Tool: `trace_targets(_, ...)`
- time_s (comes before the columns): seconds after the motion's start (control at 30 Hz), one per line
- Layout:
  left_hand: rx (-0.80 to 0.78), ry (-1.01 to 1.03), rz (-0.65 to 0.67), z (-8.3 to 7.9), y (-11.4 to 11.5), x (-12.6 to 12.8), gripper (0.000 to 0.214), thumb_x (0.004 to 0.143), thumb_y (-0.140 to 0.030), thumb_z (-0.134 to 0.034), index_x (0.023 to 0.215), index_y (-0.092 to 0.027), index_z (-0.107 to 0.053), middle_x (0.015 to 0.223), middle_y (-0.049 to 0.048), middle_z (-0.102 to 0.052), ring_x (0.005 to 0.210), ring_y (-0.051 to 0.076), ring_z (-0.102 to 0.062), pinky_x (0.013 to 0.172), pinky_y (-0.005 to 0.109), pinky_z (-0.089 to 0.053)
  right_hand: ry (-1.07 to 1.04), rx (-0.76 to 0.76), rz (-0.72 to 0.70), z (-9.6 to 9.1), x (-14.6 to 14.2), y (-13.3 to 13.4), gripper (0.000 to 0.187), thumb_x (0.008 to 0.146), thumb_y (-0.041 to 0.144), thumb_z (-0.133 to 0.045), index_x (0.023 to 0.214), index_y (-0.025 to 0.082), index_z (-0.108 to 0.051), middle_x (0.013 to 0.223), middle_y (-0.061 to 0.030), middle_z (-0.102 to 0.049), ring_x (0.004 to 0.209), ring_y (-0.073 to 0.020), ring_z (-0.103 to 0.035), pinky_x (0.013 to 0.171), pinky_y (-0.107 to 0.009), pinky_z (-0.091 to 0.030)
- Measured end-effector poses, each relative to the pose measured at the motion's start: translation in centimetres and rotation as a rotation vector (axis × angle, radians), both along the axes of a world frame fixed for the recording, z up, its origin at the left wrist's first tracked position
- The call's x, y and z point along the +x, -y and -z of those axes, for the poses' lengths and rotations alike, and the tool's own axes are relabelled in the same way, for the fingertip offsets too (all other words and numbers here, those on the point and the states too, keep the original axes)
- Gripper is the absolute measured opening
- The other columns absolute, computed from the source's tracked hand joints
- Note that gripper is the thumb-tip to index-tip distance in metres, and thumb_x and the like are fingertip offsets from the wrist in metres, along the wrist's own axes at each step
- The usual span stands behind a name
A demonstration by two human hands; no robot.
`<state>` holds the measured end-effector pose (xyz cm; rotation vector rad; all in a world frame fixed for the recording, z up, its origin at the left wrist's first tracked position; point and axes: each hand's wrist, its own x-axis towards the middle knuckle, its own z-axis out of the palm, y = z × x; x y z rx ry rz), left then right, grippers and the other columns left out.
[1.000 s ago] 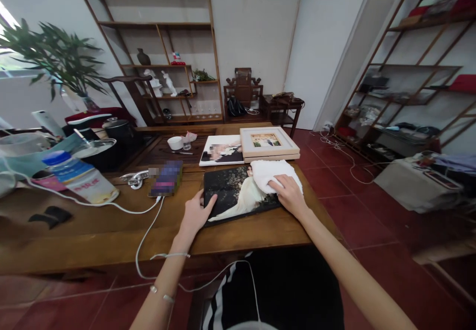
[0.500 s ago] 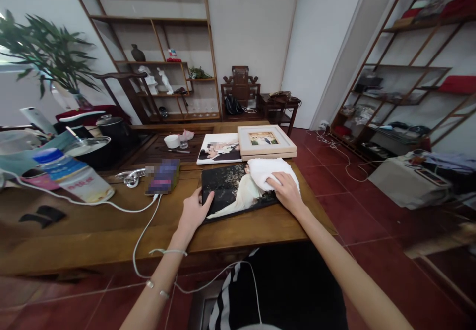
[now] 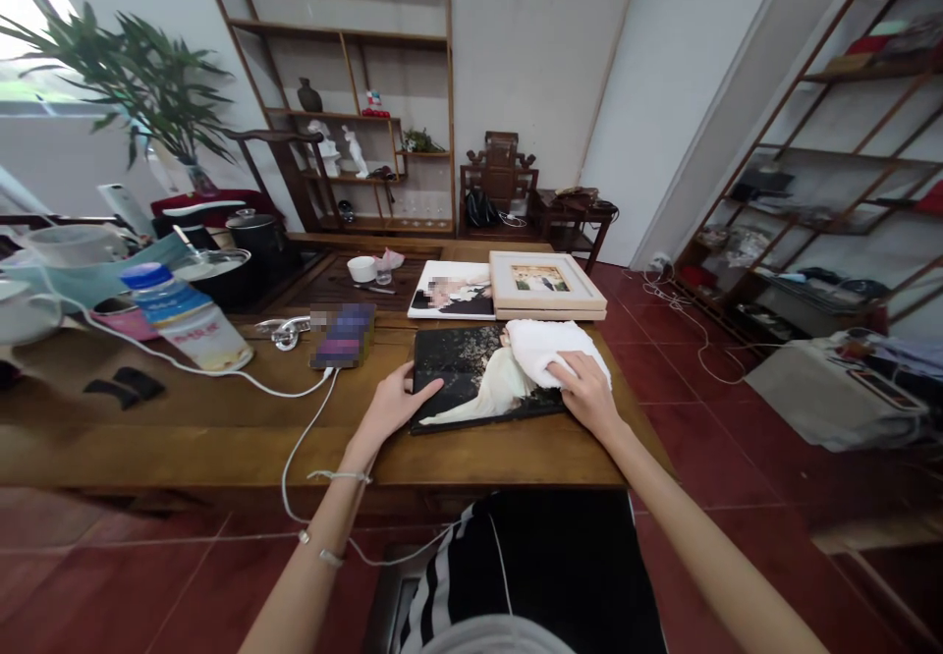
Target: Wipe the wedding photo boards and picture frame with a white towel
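A dark photo panel (image 3: 457, 371) showing a figure in a long pale dress lies on the wooden table in front of me. My left hand (image 3: 398, 401) grips its left edge, thumb on the top face and fingers at the side. On the panel's right part rests a folded white towel (image 3: 549, 345). My right hand (image 3: 587, 394) is closed on the towel's lower right side and presses it against the photo; part of the panel's right end is hidden beneath. A white photo print (image 3: 451, 291) and a pale framed photo (image 3: 549, 281) lie just behind.
To the left are a phone (image 3: 345, 335) on a white cable, a silver metal object (image 3: 287, 330), a bottle with a blue cap (image 3: 188, 320), and a black pot (image 3: 254, 237). A white bowl (image 3: 361, 269) stands farther back. The table (image 3: 516, 463) ends close to my right arm.
My view has shifted, so the scene sits farther right and a bit differently tilted. My left hand stays at the panel's edge and my right hand stays on the towel over the photo.
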<state>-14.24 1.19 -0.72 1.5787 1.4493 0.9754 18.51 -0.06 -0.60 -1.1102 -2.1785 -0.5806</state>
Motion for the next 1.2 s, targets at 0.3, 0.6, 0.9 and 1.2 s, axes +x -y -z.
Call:
trace_targets(0.3, -0.01, 0.001, 0.08, -0.3, -0.5, -1.1, 0.059, 0.064, -0.047, -0.068, 0.111, -0.012, -0.058, 0.076, 0.0075, -0.072, 0.068, 0.022, -0.067, 0.058, 0.027, -0.05, -0.03, 0.132, 0.054, -0.5, 0.4, 0.1, 0.046, 0.069, -0.005, -0.038, 0.097, 0.022, -0.06, 0.102, -0.0086, -0.057, 0.098, -0.0221, -0.049, 0.079, -0.036, -0.041)
trace_targets(0.6, 0.069, -0.264, 0.023, -1.0, -0.3, -0.7, 0.065, 0.066, -0.057, -0.061, 0.111, -0.01, -0.06, 0.042, -0.0041, -0.055, 0.031, 0.014, -0.048, 0.04, 0.024, -0.036, 0.004, -0.048, 0.038, -0.5, 0.1, 0.4, 0.048, 0.068, -0.005, -0.038, 0.103, 0.02, -0.059, 0.101, -0.0086, -0.057, 0.094, -0.023, -0.046, 0.076, -0.034, -0.038)
trace_targets(0.9, 0.109, -0.588, 0.03, -1.5, -0.3, -0.8, 0.065, 0.071, -0.066, -0.048, 0.112, -0.015, -0.058, 0.054, -0.0006, -0.057, 0.045, 0.017, -0.056, 0.048, 0.026, -0.041, 0.171, -0.265, 0.009, -1.8, 0.0, 0.0, 0.058, 0.057, -0.003, -0.044, 0.108, 0.022, -0.056, 0.121, -0.01, -0.051, 0.108, -0.0265, -0.043, 0.083, -0.037, -0.037)
trace_targets(1.2, 0.599, -0.404, -0.102, 1.2, -1.0, 1.1, 0.053, 0.078, -0.044, -0.056, 0.122, -0.016, -0.046, 0.129, 0.014, -0.038, 0.114, 0.025, -0.049, 0.095, 0.037, -0.042, 0.053, -0.307, 0.042, 0.1, -0.2, 0.2, 0.061, 0.058, -0.001, -0.041, 0.113, 0.021, -0.055, 0.13, -0.0076, -0.049, 0.124, -0.0237, -0.036, 0.103, -0.047, -0.022)
